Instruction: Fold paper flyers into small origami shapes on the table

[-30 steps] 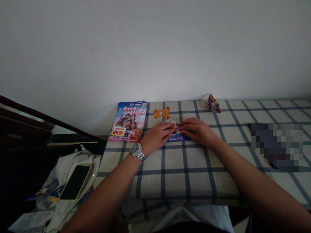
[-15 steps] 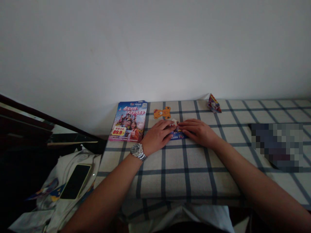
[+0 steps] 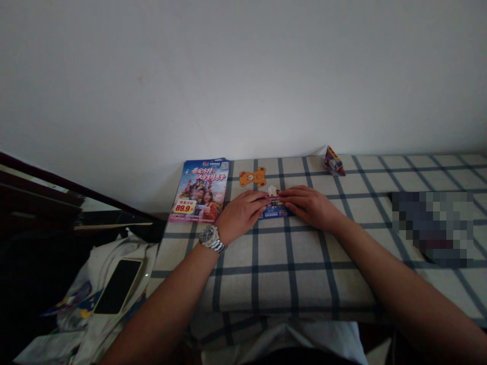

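Observation:
A small folded paper flyer [image 3: 277, 211], blue with printed text and a pale pointed flap at its top, lies on the checked tablecloth [image 3: 272, 274]. My left hand [image 3: 242, 213], wearing a metal wristwatch [image 3: 211, 238], holds it from the left, fingertips pressed on its upper part. From the right, my right hand [image 3: 309, 205] grips the opposite side, thumb low and fingers over the fold. Part of the flyer is hidden under both hands. Just left of my left hand lies a stack of printed flyers [image 3: 201, 190].
Beyond my hands is a brown bear picture [image 3: 253, 177]. A folded paper piece [image 3: 334, 161] stands near the wall. To the right lies a dark, pixelated item [image 3: 429, 228]. Lower left, a phone [image 3: 118, 286] rests on a white bag [image 3: 133, 242].
My left hand has shifted slightly left and down, uncovering more of the flyer's lower edge and pale flap. My right hand stays almost in place.

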A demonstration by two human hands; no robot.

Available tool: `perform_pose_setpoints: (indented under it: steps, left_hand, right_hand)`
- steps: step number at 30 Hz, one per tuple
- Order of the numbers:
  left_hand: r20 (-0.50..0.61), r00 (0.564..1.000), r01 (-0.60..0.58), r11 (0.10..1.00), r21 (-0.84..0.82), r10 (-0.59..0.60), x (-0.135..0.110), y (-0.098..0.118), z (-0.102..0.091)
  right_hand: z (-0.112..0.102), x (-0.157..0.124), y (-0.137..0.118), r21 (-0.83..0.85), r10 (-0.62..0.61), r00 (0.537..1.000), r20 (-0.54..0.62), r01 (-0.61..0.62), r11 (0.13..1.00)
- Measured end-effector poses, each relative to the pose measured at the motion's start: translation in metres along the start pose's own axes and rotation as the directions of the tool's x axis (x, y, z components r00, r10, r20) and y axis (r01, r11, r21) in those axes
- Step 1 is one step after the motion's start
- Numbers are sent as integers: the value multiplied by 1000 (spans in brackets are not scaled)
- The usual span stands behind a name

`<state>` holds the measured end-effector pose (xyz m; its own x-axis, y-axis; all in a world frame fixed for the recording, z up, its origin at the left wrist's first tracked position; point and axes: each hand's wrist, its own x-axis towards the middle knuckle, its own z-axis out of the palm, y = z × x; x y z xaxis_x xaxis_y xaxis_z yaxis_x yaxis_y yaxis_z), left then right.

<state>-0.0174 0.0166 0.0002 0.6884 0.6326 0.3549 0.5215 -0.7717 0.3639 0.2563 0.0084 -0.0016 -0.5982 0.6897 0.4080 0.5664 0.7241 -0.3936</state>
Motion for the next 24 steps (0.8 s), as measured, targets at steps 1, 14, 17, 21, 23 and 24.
perform_pose_setpoints:
  steps: [1, 14, 17, 21, 23, 24]
  left_hand:
    - [0, 1000, 1, 1000, -3, -1, 0, 0, 0]
    - [-7, 1000, 6, 1000, 15, -6, 1, 5, 0]
    - [16, 1000, -24, 1000, 16, 24, 1, 6, 1]
    - [41, 998, -37, 999, 9, 37, 1, 6, 5]
    - [37, 999, -31, 999, 7, 31, 1, 6, 6]
    - [34, 999, -30, 1000, 7, 29, 1, 6, 7]
  right_hand:
    - [0, 0, 0, 0, -2, 1000, 5, 2, 1000]
    - [2, -1, 0, -46, -4, 999, 32, 5, 999]
    - [1, 0, 0, -51, -12, 999, 39, 14, 999]
    - [1, 0, 1, -66, -19, 998, 54, 22, 998]
    - [1, 0, 1, -62, -20, 998, 53, 24, 998]
    - [2, 0, 1, -60, -21, 998, 52, 24, 998]
